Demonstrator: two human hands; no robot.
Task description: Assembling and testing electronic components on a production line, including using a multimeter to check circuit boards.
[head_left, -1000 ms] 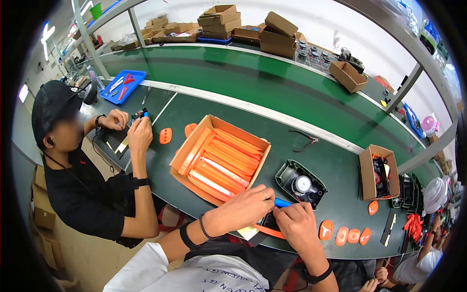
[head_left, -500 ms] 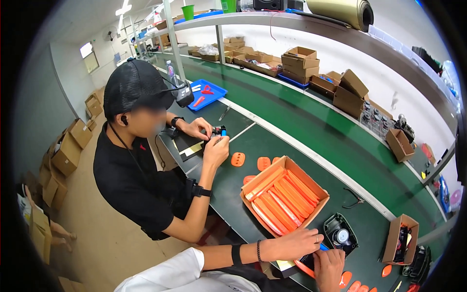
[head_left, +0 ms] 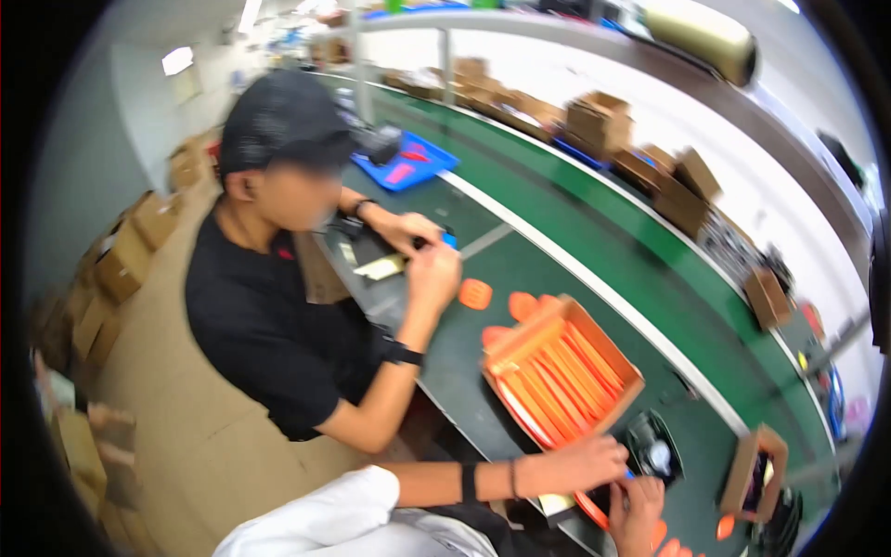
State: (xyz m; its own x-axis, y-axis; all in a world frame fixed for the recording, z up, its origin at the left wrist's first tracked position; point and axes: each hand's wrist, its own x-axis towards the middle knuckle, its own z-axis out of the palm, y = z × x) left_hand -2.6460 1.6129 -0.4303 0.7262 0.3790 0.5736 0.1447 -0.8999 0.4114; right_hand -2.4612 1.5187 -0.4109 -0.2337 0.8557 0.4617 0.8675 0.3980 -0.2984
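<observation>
My left hand (head_left: 587,463) reaches in from the left, its fingers curled closed beside the black speaker housing (head_left: 655,444). Close against it, my right hand (head_left: 639,511) is closed, with a small blue piece (head_left: 630,474) at its fingertips. Whether the left fingers also grip something is hidden by blur. Under the hands lies a curved orange strip (head_left: 590,508). A round speaker sits inside the open housing. Just beyond my left hand stands a cardboard box (head_left: 633,393) packed with long orange strips (head_left: 557,381).
At the left a co-worker in a black cap (head_left: 283,121) handles a small part with both hands. Loose orange pieces (head_left: 475,294) lie on the dark bench. A small cardboard box (head_left: 754,473) stands at right; a green conveyor belt (head_left: 557,200) runs behind.
The whole view has shifted and blurred, the bench scene sliding slightly right at left. My hands stay close together at the blue piece. The co-worker's hands remain together on their part.
</observation>
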